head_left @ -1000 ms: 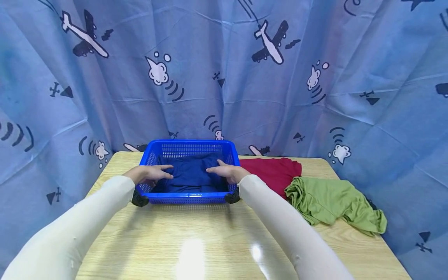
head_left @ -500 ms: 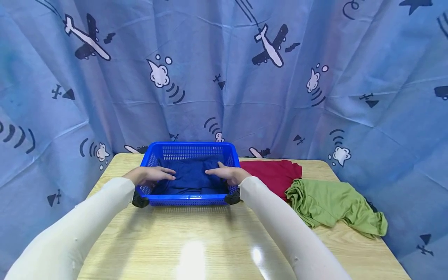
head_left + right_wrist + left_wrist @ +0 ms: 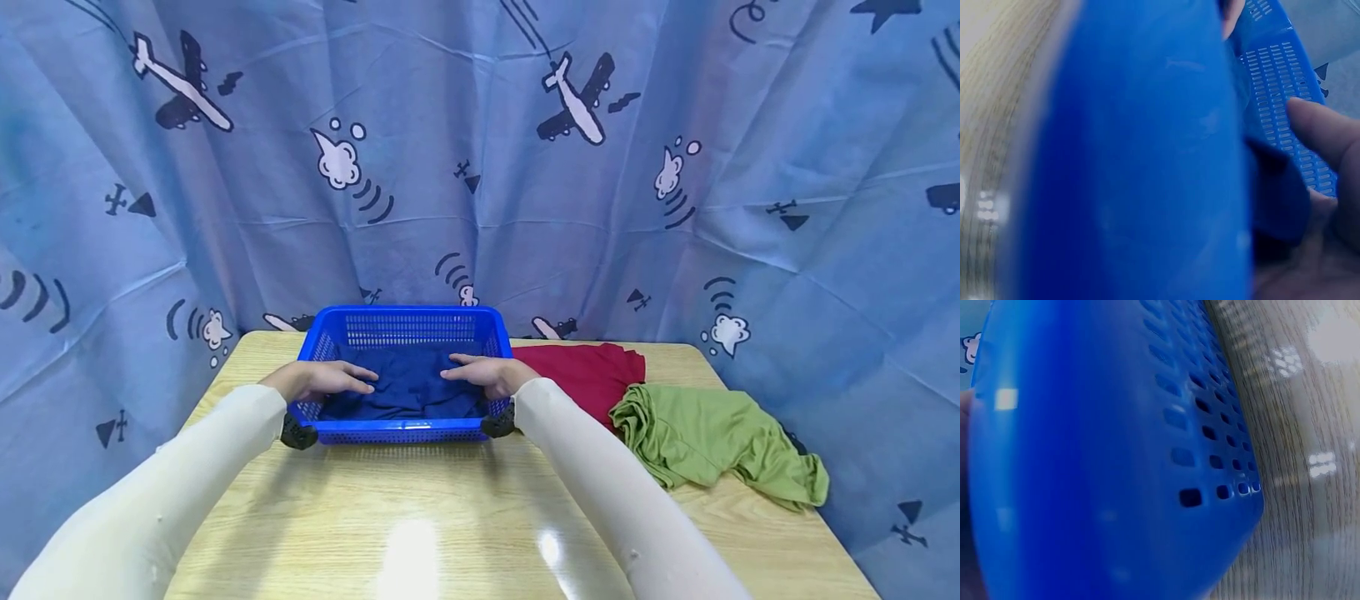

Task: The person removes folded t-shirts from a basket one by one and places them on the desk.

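A blue plastic basket (image 3: 405, 430) with slotted walls stands toward the back of the table. Dark blue cloth (image 3: 412, 379) lies spread inside it, slightly wrinkled. My left hand (image 3: 330, 379) reaches over the left rim, fingers extended over the cloth. From the other side my right hand (image 3: 483, 373) reaches in, thumb and fingers spread apart. Both hands are low at the cloth; whether the fingertips press on it is hard to tell. The basket's wall (image 3: 1104, 456) fills most of the left wrist view. In the right wrist view the right thumb (image 3: 1322, 128) stands straight.
Red cloth (image 3: 585, 375) lies folded just right of the basket, partly behind the right arm. Green cloth (image 3: 712, 429) sits bunched near the table's right edge, with something dark behind it. A blue curtain (image 3: 420, 167) with airplane prints hangs behind the wooden table (image 3: 360, 517).
The dark blue cloth's back edge has sunk lower in the basket. Both hands have dipped slightly inside it, and the right thumb has come down. The red and green cloths stay put.
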`<state>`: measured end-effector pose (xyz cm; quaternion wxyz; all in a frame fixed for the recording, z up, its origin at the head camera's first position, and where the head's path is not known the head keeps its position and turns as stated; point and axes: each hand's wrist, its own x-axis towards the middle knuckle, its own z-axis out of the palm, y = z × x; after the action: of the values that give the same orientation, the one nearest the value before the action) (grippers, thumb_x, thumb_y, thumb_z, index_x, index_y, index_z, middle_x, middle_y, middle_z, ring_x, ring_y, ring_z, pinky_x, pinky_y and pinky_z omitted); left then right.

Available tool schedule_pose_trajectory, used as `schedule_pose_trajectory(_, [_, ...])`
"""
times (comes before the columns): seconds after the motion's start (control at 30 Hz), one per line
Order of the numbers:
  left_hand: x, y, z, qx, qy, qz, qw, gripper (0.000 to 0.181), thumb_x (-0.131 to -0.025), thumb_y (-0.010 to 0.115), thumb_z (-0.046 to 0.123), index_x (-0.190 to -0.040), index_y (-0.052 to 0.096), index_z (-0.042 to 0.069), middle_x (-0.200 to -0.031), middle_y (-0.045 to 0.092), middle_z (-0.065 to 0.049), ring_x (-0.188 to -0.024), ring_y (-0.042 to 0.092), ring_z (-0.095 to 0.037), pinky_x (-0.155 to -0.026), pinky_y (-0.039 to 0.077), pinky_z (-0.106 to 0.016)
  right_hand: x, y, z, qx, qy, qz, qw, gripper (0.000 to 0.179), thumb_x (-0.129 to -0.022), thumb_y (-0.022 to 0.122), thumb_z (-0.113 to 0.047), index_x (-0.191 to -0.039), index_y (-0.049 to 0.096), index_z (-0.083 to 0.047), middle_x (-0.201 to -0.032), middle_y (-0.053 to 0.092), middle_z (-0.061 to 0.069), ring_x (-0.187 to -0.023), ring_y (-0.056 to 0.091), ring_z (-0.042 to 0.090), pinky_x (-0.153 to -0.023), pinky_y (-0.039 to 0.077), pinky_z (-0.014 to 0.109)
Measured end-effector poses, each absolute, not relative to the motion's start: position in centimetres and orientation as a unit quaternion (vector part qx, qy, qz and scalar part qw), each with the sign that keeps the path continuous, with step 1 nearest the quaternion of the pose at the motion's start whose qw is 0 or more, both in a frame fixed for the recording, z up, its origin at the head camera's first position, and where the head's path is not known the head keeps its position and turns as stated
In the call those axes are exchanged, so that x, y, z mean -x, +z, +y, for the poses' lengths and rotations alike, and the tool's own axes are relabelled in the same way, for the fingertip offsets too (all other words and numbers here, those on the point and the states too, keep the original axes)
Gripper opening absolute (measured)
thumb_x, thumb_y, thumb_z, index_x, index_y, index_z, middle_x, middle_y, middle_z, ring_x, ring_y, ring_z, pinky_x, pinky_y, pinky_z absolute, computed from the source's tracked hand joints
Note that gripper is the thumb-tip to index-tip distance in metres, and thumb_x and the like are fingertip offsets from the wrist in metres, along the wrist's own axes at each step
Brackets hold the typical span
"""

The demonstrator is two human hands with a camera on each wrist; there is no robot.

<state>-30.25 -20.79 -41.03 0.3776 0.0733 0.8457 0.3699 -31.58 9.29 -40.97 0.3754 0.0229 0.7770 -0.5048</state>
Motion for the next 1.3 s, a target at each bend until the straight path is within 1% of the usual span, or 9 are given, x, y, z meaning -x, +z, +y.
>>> schedule_pose_trajectory(0.13, [30.1,-40.9,-21.0,-0.084,0.384,0.841,0.372,0.063,-0.099,0.06,0.016,-0.156,0.036,0.003,-0.166,0.006,-0.032,-0.154,0.007,-0.05,-0.125,0.012,-0.063,31.5,-40.9,9.2,-0.019,-0.495,0.786,0.369,0.07,-0.1,0.064,-0.024,-0.161,0.03,-0.024,-0.169,0.019,0.016,-0.152,0.029,0.041,-0.121,0.028,0.061])
schedule_pose_trajectory(0.27, [30.1,-40.7,-21.2,-0.088,0.388,0.85,0.347,0.072,-0.093,0.064,0.004,-0.157,0.032,0.001,-0.165,0.002,-0.034,-0.154,0.007,-0.05,-0.125,0.012,-0.062,31.5,-40.7,9.2,-0.011,-0.488,0.799,0.351,0.072,-0.097,0.067,-0.017,-0.16,0.033,-0.023,-0.168,0.022,0.017,-0.149,0.036,0.042,-0.119,0.033,0.059])
schedule_pose_trajectory(0.37, [30.1,-40.7,-21.3,-0.092,0.385,0.858,0.328,0.076,-0.091,0.065,0.0,-0.158,0.029,0.0,-0.164,0.001,-0.035,-0.154,0.006,-0.05,-0.125,0.013,-0.062,31.4,-40.5,9.1,-0.005,-0.488,0.803,0.343,0.073,-0.096,0.069,-0.013,-0.159,0.034,-0.023,-0.168,0.022,0.017,-0.148,0.038,0.042,-0.119,0.034,0.058])
schedule_pose_trajectory(0.47, [30.1,-40.7,-21.3,-0.09,0.386,0.862,0.317,0.078,-0.09,0.066,0.0,-0.158,0.028,0.0,-0.164,0.002,-0.035,-0.153,0.007,-0.05,-0.124,0.015,-0.061,31.4,-40.3,9.2,-0.001,-0.488,0.805,0.337,0.074,-0.095,0.07,-0.011,-0.159,0.035,-0.023,-0.168,0.02,0.017,-0.148,0.037,0.042,-0.119,0.034,0.057])
schedule_pose_trajectory(0.63, [30.0,-40.4,-21.4,-0.077,0.396,0.862,0.307,0.077,-0.091,0.066,0.001,-0.158,0.029,0.0,-0.164,0.003,-0.035,-0.151,0.017,-0.051,-0.122,0.023,-0.061,31.5,-40.4,9.2,0.004,-0.491,0.807,0.329,0.074,-0.095,0.069,-0.01,-0.159,0.036,-0.023,-0.169,0.02,0.017,-0.148,0.036,0.044,-0.118,0.035,0.058])
schedule_pose_trajectory(0.7, [30.1,-40.0,-21.5,-0.076,0.393,0.865,0.304,0.077,-0.092,0.066,0.002,-0.158,0.029,0.001,-0.164,0.001,-0.035,-0.152,0.015,-0.051,-0.122,0.022,-0.062,31.5,-40.4,9.3,0.005,-0.491,0.809,0.323,0.073,-0.095,0.069,-0.01,-0.159,0.036,-0.024,-0.169,0.02,0.017,-0.148,0.037,0.044,-0.117,0.036,0.059])
schedule_pose_trajectory(0.87, [30.1,-39.0,-21.4,-0.088,0.38,0.876,0.285,0.076,-0.092,0.068,0.007,-0.159,0.03,0.004,-0.165,-0.006,-0.033,-0.153,-0.002,-0.052,-0.123,0.013,-0.065,31.5,-40.1,9.8,0.008,-0.503,0.809,0.304,0.071,-0.095,0.069,-0.01,-0.157,0.039,-0.025,-0.169,0.021,0.017,-0.148,0.036,0.045,-0.117,0.035,0.06])
schedule_pose_trajectory(1.13, [29.7,-38.2,-22.3,-0.102,0.396,0.873,0.266,0.078,-0.093,0.068,0.008,-0.16,0.029,0.006,-0.166,-0.005,-0.033,-0.154,0.0,-0.05,-0.122,0.018,-0.065,31.2,-39.5,10.2,0.021,-0.529,0.796,0.293,0.073,-0.095,0.068,-0.009,-0.159,0.035,-0.027,-0.168,0.023,0.016,-0.15,0.033,0.045,-0.118,0.032,0.062])
schedule_pose_trajectory(1.3, [29.6,-37.6,-23.0,-0.12,0.403,0.873,0.246,0.079,-0.092,0.069,0.008,-0.16,0.028,0.005,-0.166,-0.005,-0.033,-0.154,-0.002,-0.049,-0.123,0.015,-0.065,31.2,-39.0,10.5,0.034,-0.544,0.788,0.287,0.075,-0.095,0.068,-0.009,-0.159,0.034,-0.029,-0.168,0.025,0.016,-0.148,0.036,0.045,-0.117,0.034,0.061])
